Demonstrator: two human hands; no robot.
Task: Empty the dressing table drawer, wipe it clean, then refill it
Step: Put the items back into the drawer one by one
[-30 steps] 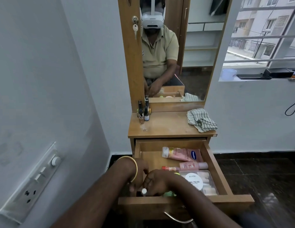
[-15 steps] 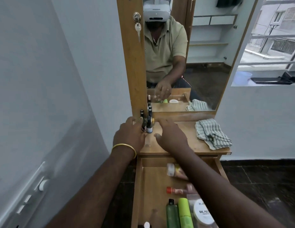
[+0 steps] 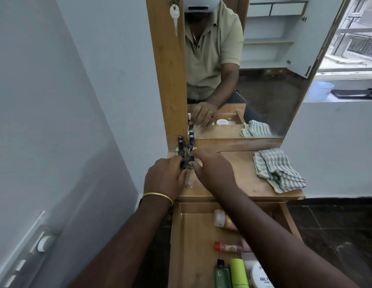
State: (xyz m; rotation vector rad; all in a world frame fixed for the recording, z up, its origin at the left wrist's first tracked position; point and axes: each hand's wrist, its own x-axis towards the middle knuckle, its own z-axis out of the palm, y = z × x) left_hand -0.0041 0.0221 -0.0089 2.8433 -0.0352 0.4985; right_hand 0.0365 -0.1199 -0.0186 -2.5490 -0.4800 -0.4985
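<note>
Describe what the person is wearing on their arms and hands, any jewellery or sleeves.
Both forearms are bare, with no sleeves in direct view. The left hand has a thin gold bangle round its wrist. The right hand shows no wristwear. The mirror reflects a short-sleeved olive polo shirt.

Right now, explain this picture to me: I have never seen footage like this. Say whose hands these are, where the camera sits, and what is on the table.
No machine here: a person wears a camera on the head, looking down at their own hands. The mirror shows the wearer back.

The left hand, with a gold bangle, and the right hand meet at small dark bottles on the table top. Each hand's grip seems to be on a bottle; fingers hide the details. A striped cloth lies to the right.

Below, the open drawer holds tubes, a green bottle and a white jar.
</note>
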